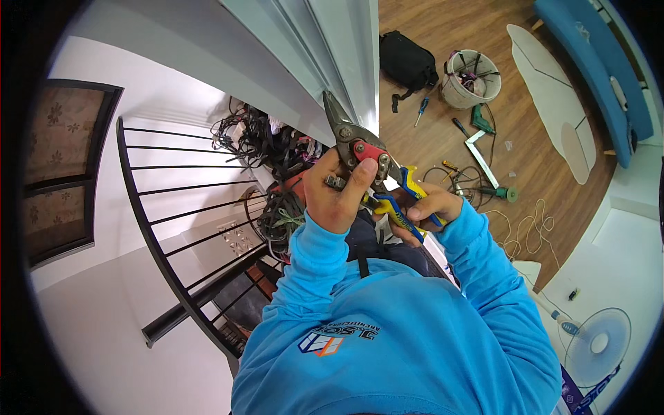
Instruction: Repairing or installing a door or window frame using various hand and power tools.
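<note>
A pair of tin snips (369,150) with grey blades, a red pivot plate and blue-yellow handles is held in front of my chest. My left hand (329,197) is closed around its head, the thumb lying by the red plate. A small grey metallic piece (335,182) shows at the left hand's fingers; I cannot tell what it is. My right hand (437,203) is closed on the handles, which stand apart. The blades point up toward a pale metal frame (304,62); whether they touch it I cannot tell.
Black railing (166,256) curves along my left, beside bundled black cables (242,131). On the wooden floor at right are a white bucket (470,86), black bag (407,59), screwdriver (422,111), green power tool (482,119) and loose cords. A fan (598,344) stands lower right.
</note>
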`<state>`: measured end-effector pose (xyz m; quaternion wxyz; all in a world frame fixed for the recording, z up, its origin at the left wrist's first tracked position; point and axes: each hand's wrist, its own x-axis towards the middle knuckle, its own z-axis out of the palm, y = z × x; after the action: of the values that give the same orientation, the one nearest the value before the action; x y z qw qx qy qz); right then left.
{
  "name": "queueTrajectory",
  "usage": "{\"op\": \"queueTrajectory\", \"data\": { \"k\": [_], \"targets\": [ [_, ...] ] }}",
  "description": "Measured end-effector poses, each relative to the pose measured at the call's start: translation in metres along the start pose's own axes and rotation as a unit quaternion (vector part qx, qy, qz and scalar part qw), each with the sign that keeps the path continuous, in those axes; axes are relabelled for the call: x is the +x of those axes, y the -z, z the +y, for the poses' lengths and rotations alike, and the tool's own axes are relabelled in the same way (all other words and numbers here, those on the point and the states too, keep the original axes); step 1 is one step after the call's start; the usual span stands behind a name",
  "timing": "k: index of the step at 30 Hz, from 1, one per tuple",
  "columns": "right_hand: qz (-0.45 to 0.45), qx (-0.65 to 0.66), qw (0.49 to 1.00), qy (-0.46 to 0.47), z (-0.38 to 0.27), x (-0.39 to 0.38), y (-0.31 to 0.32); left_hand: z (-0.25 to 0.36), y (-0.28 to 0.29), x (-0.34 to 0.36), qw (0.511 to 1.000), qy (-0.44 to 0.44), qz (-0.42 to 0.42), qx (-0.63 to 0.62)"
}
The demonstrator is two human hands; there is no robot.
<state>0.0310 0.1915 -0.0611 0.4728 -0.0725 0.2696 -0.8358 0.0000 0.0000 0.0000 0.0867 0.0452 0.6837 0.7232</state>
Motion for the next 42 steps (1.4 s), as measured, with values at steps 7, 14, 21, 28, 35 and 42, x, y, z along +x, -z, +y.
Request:
{"op": "queueTrajectory", "data": {
  "k": [7,14,21,28,35,42],
  "targets": [
    [-0.049,0.099,0.994,-0.008,0.012,0.005,0.009,0.003,-0.007,0.0,0.999,-0.006,0.019,0.039],
    [-0.167,0.193,0.967,0.003,0.034,0.021,0.044,-0.005,-0.007,0.005,0.993,-0.025,-0.005,0.116],
    [0.281,-0.411,0.866,-0.046,-0.041,-0.016,-0.032,-0.054,0.006,0.012,0.996,0.046,-0.07,-0.032],
    [-0.067,0.2,0.977,-0.042,0.009,-0.008,0.033,-0.038,0.011,0.004,0.996,-0.013,-0.077,-0.033],
    [0.298,-0.619,0.726,0.027,-0.062,-0.022,-0.017,-0.049,0.038,-0.002,0.999,0.043,0.008,0.021],
    [-0.101,0.17,0.975,-0.105,-0.013,-0.026,0.049,-0.045,0.041,-0.007,0.998,0.049,-0.016,0.033]
  ]
}}
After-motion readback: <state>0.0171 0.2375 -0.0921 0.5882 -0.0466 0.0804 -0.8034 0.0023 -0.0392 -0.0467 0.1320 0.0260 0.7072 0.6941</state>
